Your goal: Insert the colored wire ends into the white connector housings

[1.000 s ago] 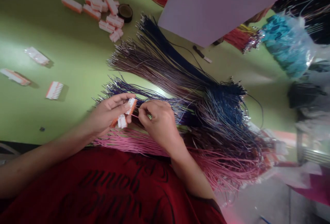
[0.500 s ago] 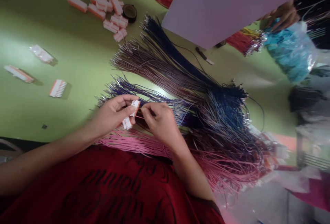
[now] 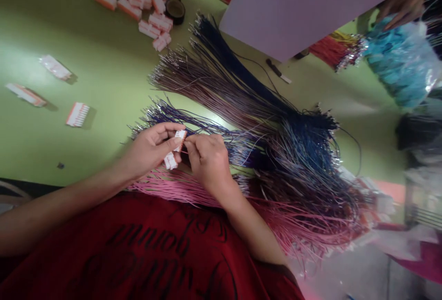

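My left hand point(image 3: 148, 150) grips a small white and orange connector block point(image 3: 174, 149) between thumb and fingers. My right hand point(image 3: 207, 159) is pinched on a thin pink wire, its tip right against the block's end. Both hands hover over a bundle of pink wires point(image 3: 193, 191) at the table's near edge, just in front of a bundle of purple wires point(image 3: 193, 127) with metal tips.
Brown wires point(image 3: 207, 90) and dark blue wires point(image 3: 224, 60) fan across the green table point(image 3: 86, 60). Several orange and white blocks point(image 3: 145, 5) lie at the far left beside a tape roll point(image 3: 175, 9). Another person's hand point(image 3: 400, 5) reaches near a bag of blue parts point(image 3: 397, 65).
My right hand has moved slightly left, closing the pink wire's tip onto the block. The other person's hand has come into view at the top right.
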`<state>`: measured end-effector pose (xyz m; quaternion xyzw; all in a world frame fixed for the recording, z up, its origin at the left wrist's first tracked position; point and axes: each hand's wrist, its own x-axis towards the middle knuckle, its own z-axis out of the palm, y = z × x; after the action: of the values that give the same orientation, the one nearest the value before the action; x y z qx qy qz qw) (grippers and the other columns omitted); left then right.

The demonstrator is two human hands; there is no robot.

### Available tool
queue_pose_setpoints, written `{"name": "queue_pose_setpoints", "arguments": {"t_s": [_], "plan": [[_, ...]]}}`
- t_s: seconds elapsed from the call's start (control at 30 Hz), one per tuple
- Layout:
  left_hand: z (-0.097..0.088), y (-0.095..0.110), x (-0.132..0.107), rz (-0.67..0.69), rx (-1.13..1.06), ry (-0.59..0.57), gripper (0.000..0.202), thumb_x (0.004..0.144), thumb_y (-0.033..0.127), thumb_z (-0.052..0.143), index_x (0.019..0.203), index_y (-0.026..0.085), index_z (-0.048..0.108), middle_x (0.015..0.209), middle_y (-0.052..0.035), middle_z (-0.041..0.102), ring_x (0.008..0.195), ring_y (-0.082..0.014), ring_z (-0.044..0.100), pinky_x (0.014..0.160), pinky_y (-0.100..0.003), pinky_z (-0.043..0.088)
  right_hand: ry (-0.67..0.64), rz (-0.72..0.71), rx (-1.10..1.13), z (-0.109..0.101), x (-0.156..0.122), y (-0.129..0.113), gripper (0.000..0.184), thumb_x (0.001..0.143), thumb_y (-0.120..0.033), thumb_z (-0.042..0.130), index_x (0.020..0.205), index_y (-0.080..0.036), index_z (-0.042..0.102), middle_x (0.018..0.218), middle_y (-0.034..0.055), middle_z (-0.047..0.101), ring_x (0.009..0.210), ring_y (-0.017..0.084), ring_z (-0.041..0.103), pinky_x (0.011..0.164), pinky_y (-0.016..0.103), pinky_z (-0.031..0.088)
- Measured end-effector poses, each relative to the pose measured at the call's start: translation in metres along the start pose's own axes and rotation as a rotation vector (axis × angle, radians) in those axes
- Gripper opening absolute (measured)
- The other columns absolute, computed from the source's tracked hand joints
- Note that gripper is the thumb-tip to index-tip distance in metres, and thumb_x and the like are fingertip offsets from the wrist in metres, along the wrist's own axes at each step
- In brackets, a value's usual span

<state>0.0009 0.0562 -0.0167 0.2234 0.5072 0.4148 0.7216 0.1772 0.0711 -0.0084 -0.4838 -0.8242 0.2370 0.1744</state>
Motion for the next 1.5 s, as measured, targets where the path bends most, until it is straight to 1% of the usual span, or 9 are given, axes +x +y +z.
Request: {"name": "queue_pose_setpoints", "arguments": {"t_s": [0.13, 0.6, 0.8, 0.9, 0.97, 1.07, 1.17, 1.33, 1.5], "plan": [[0.0, 0.001, 0.001, -0.007, -0.015, -0.006, 0.052, 0.073, 0.037, 0.097, 0.112, 0.017, 0.07, 0.077, 0.0022, 0.071, 0.057, -0.0144, 0.068, 0.051, -0.025, 0.054, 0.046, 0.045, 0.054, 0.002, -0.002, 0.005, 0.021, 0.104, -0.017, 0.055, 0.092, -0.022, 0.072, 0.088, 0.0049, 0.081, 0.085, 0.021, 0.071, 0.089, 0.036, 0.042], [0.0, -0.008, 0.0, 0.017, 0.054, 0.044, 0.053, 0.075, 0.044, 0.095, 0.114, 0.018, 0.071, 0.083, -0.0012, 0.073, 0.06, -0.0155, 0.068, 0.053, -0.027, 0.055, 0.025, 0.018, -0.089, 0.004, -0.004, 0.004, 0.024, 0.103, -0.014, 0.053, 0.088, -0.021, 0.07, 0.084, 0.0056, 0.078, 0.082, 0.02, 0.069, 0.083, 0.035, 0.042], [0.001, -0.003, 0.001, -0.016, -0.004, 0.049, 0.055, 0.071, 0.044, 0.099, 0.11, 0.018, 0.071, 0.078, 0.0008, 0.071, 0.057, -0.0155, 0.067, 0.051, -0.027, 0.054, 0.006, 0.006, 0.008, -0.018, 0.005, 0.001, 0.024, 0.099, -0.016, 0.058, 0.082, -0.022, 0.073, 0.082, 0.0042, 0.079, 0.076, 0.018, 0.07, 0.079, 0.032, 0.05], [0.001, 0.001, 0.0, -0.032, -0.032, 0.047, 0.055, 0.069, 0.045, 0.101, 0.106, 0.019, 0.07, 0.076, 0.001, 0.07, 0.056, -0.0163, 0.068, 0.048, -0.026, 0.05, 0.268, 0.119, 0.071, -0.043, 0.031, 0.022, 0.026, 0.102, -0.025, 0.055, 0.093, -0.023, 0.079, 0.088, 0.0038, 0.08, 0.079, 0.019, 0.071, 0.08, 0.033, 0.055], [0.002, 0.002, 0.0, -0.048, -0.028, 0.035, 0.055, 0.071, 0.045, 0.1, 0.107, 0.019, 0.069, 0.075, 0.0011, 0.07, 0.056, -0.0168, 0.068, 0.047, -0.025, 0.049, 0.431, 0.248, -0.048, -0.056, 0.058, 0.049, 0.03, 0.102, -0.024, 0.05, 0.101, -0.022, 0.081, 0.094, 0.0071, 0.08, 0.086, 0.021, 0.071, 0.084, 0.037, 0.056], [0.002, 0.002, -0.001, -0.064, -0.016, 0.016, 0.055, 0.073, 0.047, 0.099, 0.109, 0.019, 0.069, 0.073, 0.002, 0.069, 0.055, -0.0166, 0.067, 0.047, -0.025, 0.048, 0.291, 0.363, -0.311, -0.061, 0.097, 0.096, 0.024, 0.09, -0.015, 0.057, 0.087, -0.019, 0.08, 0.09, 0.0129, 0.078, 0.089, 0.027, 0.07, 0.09, 0.043, 0.054], [0.001, 0.001, 0.0, -0.066, -0.028, 0.004, 0.058, 0.073, 0.049, 0.098, 0.111, 0.018, 0.068, 0.076, 0.0011, 0.07, 0.056, -0.0168, 0.068, 0.048, -0.026, 0.049, 0.206, 0.385, -0.442, -0.053, 0.115, 0.126, 0.025, 0.084, -0.009, 0.055, 0.08, -0.018, 0.078, 0.094, 0.0158, 0.076, 0.097, 0.031, 0.068, 0.095, 0.049, 0.051], [-0.001, 0.0, 0.002, -0.058, -0.046, -0.034, 0.06, 0.073, 0.052, 0.098, 0.112, 0.018, 0.068, 0.071, 0.0004, 0.07, 0.055, -0.0177, 0.067, 0.047, -0.026, 0.047, 0.275, 0.412, -0.426, -0.054, 0.111, 0.134, 0.026, 0.086, -0.012, 0.052, 0.093, -0.019, 0.076, 0.099, 0.0143, 0.077, 0.101, 0.03, 0.068, 0.099, 0.05, 0.049], [0.0, 0.0, 0.001, -0.069, -0.052, -0.021, 0.059, 0.073, 0.052, 0.099, 0.111, 0.018, 0.069, 0.072, 0.0001, 0.07, 0.056, -0.0178, 0.068, 0.048, -0.026, 0.048, 0.567, 0.482, -0.185, -0.084, 0.099, 0.135, 0.019, 0.09, -0.019, 0.052, 0.096, -0.02, 0.07, 0.091, 0.0079, 0.073, 0.089, 0.024, 0.071, 0.089, 0.042, 0.056]]}}
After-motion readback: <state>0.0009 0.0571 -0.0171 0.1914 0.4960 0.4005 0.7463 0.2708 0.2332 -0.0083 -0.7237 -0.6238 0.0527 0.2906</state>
